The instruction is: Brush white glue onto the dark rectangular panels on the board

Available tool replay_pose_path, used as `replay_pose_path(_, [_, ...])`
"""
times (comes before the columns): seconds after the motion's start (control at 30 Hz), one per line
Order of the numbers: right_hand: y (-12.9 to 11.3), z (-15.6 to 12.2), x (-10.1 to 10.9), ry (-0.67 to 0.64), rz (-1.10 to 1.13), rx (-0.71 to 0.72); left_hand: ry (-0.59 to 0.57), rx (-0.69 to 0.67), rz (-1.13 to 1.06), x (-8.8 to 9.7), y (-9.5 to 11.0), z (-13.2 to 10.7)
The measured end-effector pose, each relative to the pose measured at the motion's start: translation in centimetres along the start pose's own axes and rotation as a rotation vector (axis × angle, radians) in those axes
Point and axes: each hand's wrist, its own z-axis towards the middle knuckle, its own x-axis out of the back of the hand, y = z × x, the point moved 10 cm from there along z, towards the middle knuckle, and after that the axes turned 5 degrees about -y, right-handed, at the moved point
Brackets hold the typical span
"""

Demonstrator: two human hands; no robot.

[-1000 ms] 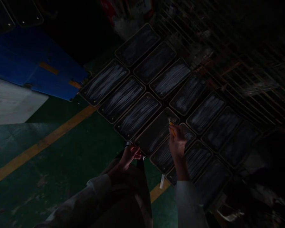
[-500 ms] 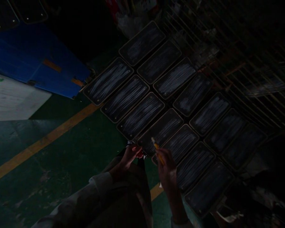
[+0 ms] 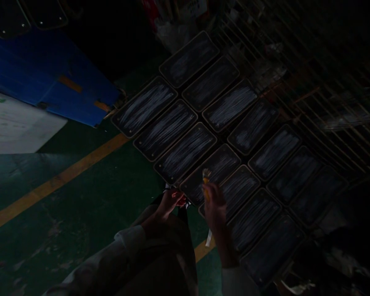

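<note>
My right hand (image 3: pixel 215 207) is closed round the yellow handle of a small paintbrush (image 3: pixel 206 181). Its pale bristles point up over a dark rectangular panel (image 3: pixel 225 158) with rounded corners; whether they touch it I cannot tell. Whitish streaks cover part of that panel's far half, and its near half looks darker. At the panel's near left corner is my left hand (image 3: pixel 172 200), its fingers curled in. Anything between those fingers is hidden. Beside this panel lies a heavily streaked panel (image 3: pixel 186 152), and on the other side another streaked panel (image 3: pixel 239 189).
Several similar panels, such as a far one (image 3: pixel 211 82), lie in two rows. A wire rack (image 3: pixel 311 90) stands along the right. At left are a blue box (image 3: pixel 49 70) and a white sheet (image 3: pixel 18 123). A yellow line (image 3: pixel 64 179) crosses the green floor (image 3: pixel 111 205).
My right hand has moved slightly up with the paintbrush, whose bristles now lie farther along the panel and point more upright. My left hand stays by the panel's corner. The view has shifted a little.
</note>
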Motion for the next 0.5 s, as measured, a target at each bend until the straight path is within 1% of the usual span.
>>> replay_pose_path(0.03, [-1.2, -1.5, -1.2, -0.065, 0.028, 0.000, -0.006, 0.001, 0.003, 0.0, 0.0, 0.0])
replay_pose_path(0.1, [-3.2, -3.9, -2.5, -0.125, 0.108, -0.021, -0.015, -0.001, 0.003, 0.0, 0.1, 0.1])
replay_pose_path(0.13, [-3.8, -4.6, -2.7, -0.143, 0.159, -0.038, -0.017, -0.003, 0.001, 0.0, 0.1, 0.1])
replay_pose_path(0.2, [-4.0, -4.8, -2.1, -0.138, 0.264, -0.071, -0.020, -0.002, -0.008, 0.0, 0.1, 0.1])
replay_pose_path(0.23, [-3.6, -4.3, -1.4, -0.123, 0.302, -0.085, -0.022, 0.000, -0.012, 0.0, 0.1, 0.1])
replay_pose_path(0.3, [-1.9, -2.3, 0.6, -0.053, 0.314, -0.090, -0.023, 0.012, -0.012, 0.1, 0.0, 0.2])
replay_pose_path(0.33, [-0.7, -1.0, 1.7, -0.014, 0.298, -0.089, -0.026, 0.018, -0.007, 0.1, -0.1, 0.3])
replay_pose_path(0.4, [1.7, 1.7, 4.5, 0.108, 0.230, -0.064, -0.037, 0.020, 0.005, 0.0, -0.2, 0.4])
replay_pose_path(0.47, [4.0, 4.3, 6.7, 0.193, 0.176, -0.071, -0.041, 0.018, 0.013, 0.0, -0.2, 0.5])
replay_pose_path(0.5, [4.8, 5.4, 7.7, 0.232, 0.140, -0.068, -0.041, 0.017, 0.015, 0.0, -0.3, 0.6])
